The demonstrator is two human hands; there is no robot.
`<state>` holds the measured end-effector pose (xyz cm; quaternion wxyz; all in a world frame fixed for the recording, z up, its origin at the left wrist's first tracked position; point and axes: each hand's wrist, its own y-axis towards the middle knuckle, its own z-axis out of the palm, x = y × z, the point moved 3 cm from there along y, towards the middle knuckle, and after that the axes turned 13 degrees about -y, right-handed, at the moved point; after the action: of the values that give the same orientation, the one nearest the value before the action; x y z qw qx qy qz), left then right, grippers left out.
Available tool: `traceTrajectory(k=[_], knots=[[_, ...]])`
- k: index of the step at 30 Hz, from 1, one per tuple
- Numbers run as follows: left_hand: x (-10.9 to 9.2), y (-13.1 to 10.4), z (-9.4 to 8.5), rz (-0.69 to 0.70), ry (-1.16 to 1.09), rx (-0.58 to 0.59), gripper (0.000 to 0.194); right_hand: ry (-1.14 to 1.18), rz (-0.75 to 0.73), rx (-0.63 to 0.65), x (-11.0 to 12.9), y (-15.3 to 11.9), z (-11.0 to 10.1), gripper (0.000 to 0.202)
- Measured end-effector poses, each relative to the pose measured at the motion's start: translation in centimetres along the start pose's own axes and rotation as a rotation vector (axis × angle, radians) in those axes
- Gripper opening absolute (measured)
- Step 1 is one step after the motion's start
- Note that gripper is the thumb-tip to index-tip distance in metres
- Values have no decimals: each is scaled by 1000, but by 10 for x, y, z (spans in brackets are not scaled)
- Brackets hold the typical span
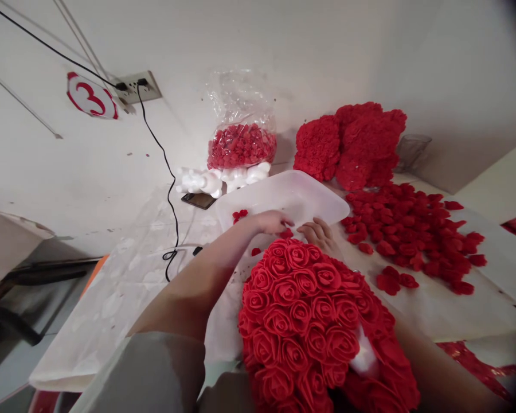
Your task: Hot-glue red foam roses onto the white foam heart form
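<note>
A figure covered in red foam roses (298, 310) fills the lower middle, close to my body, with a bare white patch (364, 353) on its right side. Beyond it, my left hand (273, 222) reaches over the white plastic tray (279, 198), fingers curled at a red rose head (286, 233). My right hand (320, 232) comes from behind the figure, its fingers bent but apart, with nothing visible in them. The figure hides the right wrist and part of that forearm. A few loose rose heads (239, 215) lie in the tray.
Loose red rose heads (404, 229) are heaped on the right of the table. Behind stand finished-looking red rose figures (352, 143), a clear bag of roses (242, 143), white foam figures (200, 182) and a phone (199, 199). A black cable (172, 189) hangs at left.
</note>
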<state>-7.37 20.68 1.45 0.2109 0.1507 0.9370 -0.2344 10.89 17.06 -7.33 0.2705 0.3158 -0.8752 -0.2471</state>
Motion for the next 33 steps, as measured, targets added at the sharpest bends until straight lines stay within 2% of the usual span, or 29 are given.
traceTrajectory(k=[3, 5, 7, 10, 14, 18, 23, 28, 33], knots=[[29, -9, -26, -182, 112, -107, 38, -8, -10, 8, 1, 3, 0, 29], [48, -15, -34, -322, 185, -127, 38, -14, -4, 25, 2, 6, -2, 29], [63, -19, -30, -422, 236, -113, 37, -23, 12, 56, 4, 8, -6, 28], [72, -20, -15, -465, 278, -115, 38, -43, 31, 131, 8, 10, -14, 31], [72, -17, 0, -416, 287, -122, 39, -64, 51, 216, 10, 14, -24, 34], [66, -16, 2, -355, 266, -129, 39, -77, 64, 241, 13, 20, -32, 35], [63, -21, 2, -333, 194, -198, 39, -84, 61, 241, 16, 23, -39, 35], [61, -17, -2, -417, 197, -194, 39, -82, 86, 207, 17, 22, -41, 34], [51, -20, -18, -439, 209, -185, 38, -53, 160, 103, 5, 23, -45, 31]])
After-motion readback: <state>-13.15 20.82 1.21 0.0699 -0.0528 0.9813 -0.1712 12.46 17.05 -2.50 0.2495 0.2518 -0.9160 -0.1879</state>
